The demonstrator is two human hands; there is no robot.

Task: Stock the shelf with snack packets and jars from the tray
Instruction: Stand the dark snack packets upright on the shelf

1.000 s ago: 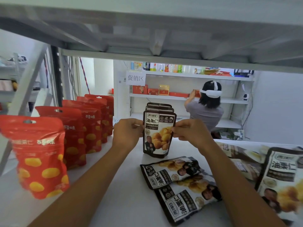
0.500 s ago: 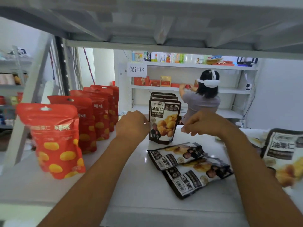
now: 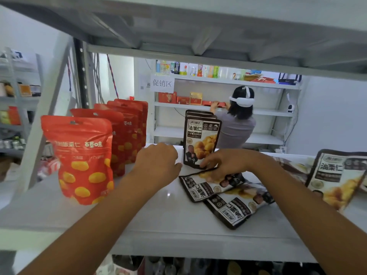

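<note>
A row of black chestnut packets [image 3: 202,135] stands upright at the middle of the white shelf board [image 3: 158,215]. Just in front of it two more black packets lie flat, one [image 3: 200,188] overlapping the other [image 3: 236,209]. My right hand [image 3: 224,165] reaches down onto the far end of the upper flat packet, fingers stretched over it. My left hand [image 3: 158,161] hovers just left of the standing row, fingers loosely curled, holding nothing. A row of red snack packets [image 3: 83,155] stands along the left of the shelf.
More black packets [image 3: 333,175] lie heaped at the right end of the shelf. The upper shelf board [image 3: 198,26] hangs low overhead. Behind the shelf another person [image 3: 238,124] works at a far rack. Goods show below the shelf's front edge.
Both hands have let go of the standing black packet. My right hand dropped onto the upper flat packet and my left hand drew back a little to the left.
</note>
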